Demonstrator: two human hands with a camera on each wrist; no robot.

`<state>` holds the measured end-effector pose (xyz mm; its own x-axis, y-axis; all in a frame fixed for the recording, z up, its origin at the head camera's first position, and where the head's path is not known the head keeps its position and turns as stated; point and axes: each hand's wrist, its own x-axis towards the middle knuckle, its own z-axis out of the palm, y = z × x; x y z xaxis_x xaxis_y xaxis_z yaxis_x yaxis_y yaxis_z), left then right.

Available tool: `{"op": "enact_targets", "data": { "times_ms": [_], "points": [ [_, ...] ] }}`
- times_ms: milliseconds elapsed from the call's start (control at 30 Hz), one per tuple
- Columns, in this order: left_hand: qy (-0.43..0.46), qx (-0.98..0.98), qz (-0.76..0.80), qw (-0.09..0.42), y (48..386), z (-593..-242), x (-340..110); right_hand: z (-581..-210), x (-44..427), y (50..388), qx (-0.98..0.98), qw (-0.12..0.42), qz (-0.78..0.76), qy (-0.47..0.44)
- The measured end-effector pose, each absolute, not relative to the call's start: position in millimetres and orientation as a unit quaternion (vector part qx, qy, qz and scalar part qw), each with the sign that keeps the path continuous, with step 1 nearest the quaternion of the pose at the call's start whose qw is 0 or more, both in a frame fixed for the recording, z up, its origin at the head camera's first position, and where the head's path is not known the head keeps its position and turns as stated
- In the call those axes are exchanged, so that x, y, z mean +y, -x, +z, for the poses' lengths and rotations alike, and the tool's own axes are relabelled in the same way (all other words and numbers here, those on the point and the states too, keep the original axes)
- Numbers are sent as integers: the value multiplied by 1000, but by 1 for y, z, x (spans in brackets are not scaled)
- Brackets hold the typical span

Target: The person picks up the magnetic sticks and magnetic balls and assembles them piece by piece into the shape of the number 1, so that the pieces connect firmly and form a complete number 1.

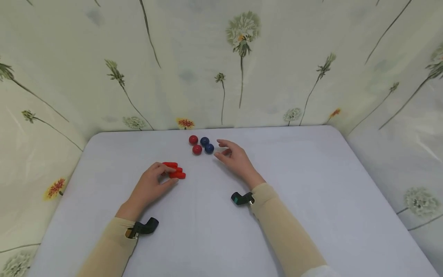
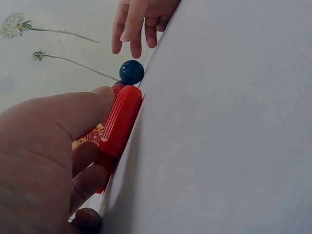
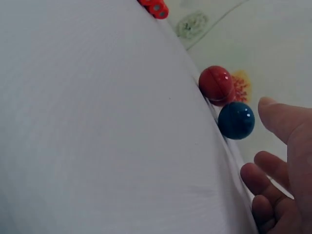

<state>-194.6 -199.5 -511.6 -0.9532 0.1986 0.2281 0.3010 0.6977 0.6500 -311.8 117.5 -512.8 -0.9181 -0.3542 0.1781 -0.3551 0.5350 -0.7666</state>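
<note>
My left hand (image 1: 152, 186) is at a cluster of several red ribbed plastic sticks (image 1: 178, 175), its fingertips resting on or close beside them and its thumb in front. A near view in the left wrist camera shows the ribs of one red stick (image 2: 123, 117), thumb and fingers loosely bent behind it. To the right, my right hand (image 1: 237, 159) hovers with gently bent fingers and nothing held. Just left of it, two blue balls (image 1: 209, 149) touch or nearly touch. Beside those sit two red balls (image 1: 197, 149). The right wrist view shows a gap between thumb and blue ball (image 3: 236, 120).
A white cloth covers the table (image 1: 294, 184). Behind it hangs a pale curtain (image 1: 194, 77) printed with dandelions, close to the table's back edge. Each wrist wears a small black camera, such as the right camera (image 1: 241, 198).
</note>
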Motion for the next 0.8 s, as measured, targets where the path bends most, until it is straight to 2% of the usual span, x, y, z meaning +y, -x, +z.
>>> {"op": "enact_targets", "data": {
  "times_ms": [400, 800],
  "points": [
    [114, -920, -371, 50, 195, -513, -198, -512, 105, 322, -890, -7, 399, -219],
    [115, -919, -372, 57, 194, -512, -197, -513, 98, 327, -899, -16, 383, -213]
  ]
}}
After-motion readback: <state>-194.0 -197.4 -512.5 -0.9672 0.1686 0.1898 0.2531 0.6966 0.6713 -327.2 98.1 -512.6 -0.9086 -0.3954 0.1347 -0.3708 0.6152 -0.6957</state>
